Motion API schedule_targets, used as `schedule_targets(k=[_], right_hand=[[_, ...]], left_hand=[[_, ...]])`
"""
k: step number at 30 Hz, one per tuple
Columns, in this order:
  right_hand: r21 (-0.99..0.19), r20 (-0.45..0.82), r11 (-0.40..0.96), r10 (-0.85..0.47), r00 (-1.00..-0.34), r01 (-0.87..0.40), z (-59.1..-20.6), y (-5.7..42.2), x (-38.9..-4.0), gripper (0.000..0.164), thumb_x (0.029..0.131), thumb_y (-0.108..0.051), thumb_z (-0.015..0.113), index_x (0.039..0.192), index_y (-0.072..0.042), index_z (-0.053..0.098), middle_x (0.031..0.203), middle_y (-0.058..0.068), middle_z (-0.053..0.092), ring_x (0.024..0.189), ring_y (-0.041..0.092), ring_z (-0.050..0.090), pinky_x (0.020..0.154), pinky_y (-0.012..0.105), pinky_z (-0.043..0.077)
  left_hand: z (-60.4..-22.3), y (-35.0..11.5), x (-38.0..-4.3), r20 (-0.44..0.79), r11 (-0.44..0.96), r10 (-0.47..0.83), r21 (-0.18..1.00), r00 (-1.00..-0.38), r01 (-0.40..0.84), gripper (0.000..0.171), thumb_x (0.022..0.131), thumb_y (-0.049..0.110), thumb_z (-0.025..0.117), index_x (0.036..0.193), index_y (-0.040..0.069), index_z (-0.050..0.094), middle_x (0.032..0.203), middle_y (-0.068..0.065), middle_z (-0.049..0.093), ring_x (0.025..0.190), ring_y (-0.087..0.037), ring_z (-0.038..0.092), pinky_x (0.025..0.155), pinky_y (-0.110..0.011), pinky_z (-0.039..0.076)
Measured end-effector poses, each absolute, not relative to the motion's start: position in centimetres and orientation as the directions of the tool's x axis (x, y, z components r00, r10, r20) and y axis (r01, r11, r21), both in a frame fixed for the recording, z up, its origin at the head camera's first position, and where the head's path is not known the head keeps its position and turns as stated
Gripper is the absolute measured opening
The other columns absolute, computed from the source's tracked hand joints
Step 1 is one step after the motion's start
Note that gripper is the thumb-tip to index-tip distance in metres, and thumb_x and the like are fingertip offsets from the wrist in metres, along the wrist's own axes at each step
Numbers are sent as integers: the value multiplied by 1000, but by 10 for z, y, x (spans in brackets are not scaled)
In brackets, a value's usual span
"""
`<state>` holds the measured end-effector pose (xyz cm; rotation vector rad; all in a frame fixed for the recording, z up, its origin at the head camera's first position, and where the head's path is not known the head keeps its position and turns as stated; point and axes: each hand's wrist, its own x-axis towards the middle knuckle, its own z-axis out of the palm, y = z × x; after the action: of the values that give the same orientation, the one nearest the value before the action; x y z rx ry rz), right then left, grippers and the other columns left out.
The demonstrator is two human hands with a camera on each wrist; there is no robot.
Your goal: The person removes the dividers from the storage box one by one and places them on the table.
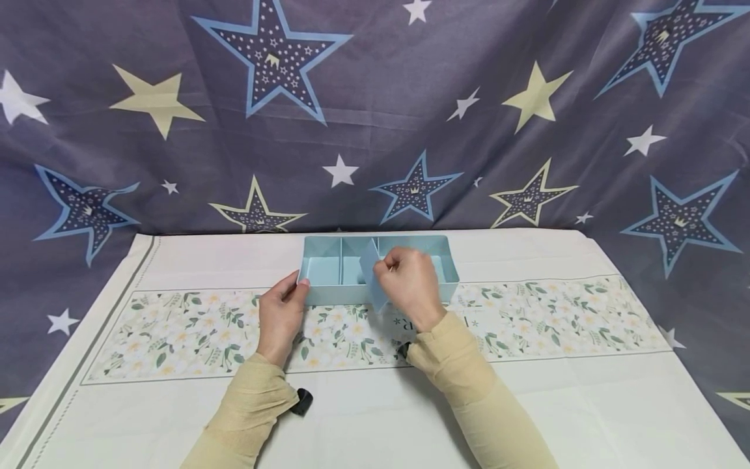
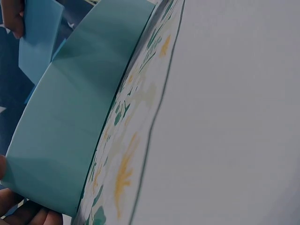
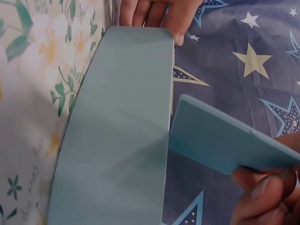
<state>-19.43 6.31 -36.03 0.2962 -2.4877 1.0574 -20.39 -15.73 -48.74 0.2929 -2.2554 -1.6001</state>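
Light blue, a thin flat panel with a rounded corner (image 3: pixel 220 136) is pinched by 1 edge between the thumb and curled fingers of the right hand (image 1: pixel 411 281); it is held just left of that hand, tilted over the front rim of a pale blue-green, rectangular, open-topped box (image 1: pixel 331 296). The box's left end is gripped by the left hand (image 1: pixel 282 316) on the white, floral-banded worktop (image 1: pixel 586 410).
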Motion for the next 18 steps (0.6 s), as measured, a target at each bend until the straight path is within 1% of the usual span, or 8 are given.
schedule_targets(k=[3, 4, 13, 18], right_hand=[[-638, 447, 686, -41, -893, -351, -360, 61, -192, 21, 72, -12, 57, 52, -19, 55, 45, -6, 51, 40, 9, 42, 37, 28, 36], [-640, 444, 683, -46, -895, -352, -360, 60, -191, 21, 72, -12, 57, 52, -19, 56, 45, -6, 51, 40, 9, 42, 37, 28, 37], [-654, 439, 658, -74, -895, -375, -358, 54, -186, 20, 69, -12, 56, 50, -20, 55, 46, -7, 52, 41, 8, 42, 40, 27, 39], [-650, 421, 663, -92, -902, -371, -357, 51, -182, 23, 68, -14, 54, 46, -20, 49, 43, -7, 47, 40, 9, 41, 38, 27, 37]], left_hand=[[-487, -157, -204, 173, 334, -369, 942, -913, 44, 40, 84, 53, 54, 116, 30, 57, 112, 2, 61, 93, -6, 54, 79, -34, 49], [-494, -157, -208, 181, 368, -386, 929, -904, 29, 42, 81, 59, 53, 115, 34, 56, 112, 4, 60, 92, -4, 53, 78, -33, 50], [-494, -158, -209, 198, 373, -393, 927, -898, 41, 45, 80, 61, 54, 114, 32, 57, 110, 3, 62, 90, -2, 53, 77, -31, 50], [-492, -158, -207, 198, 378, -386, 925, -901, 41, 46, 81, 60, 53, 115, 31, 57, 111, 2, 61, 91, -3, 53, 78, -32, 50]])
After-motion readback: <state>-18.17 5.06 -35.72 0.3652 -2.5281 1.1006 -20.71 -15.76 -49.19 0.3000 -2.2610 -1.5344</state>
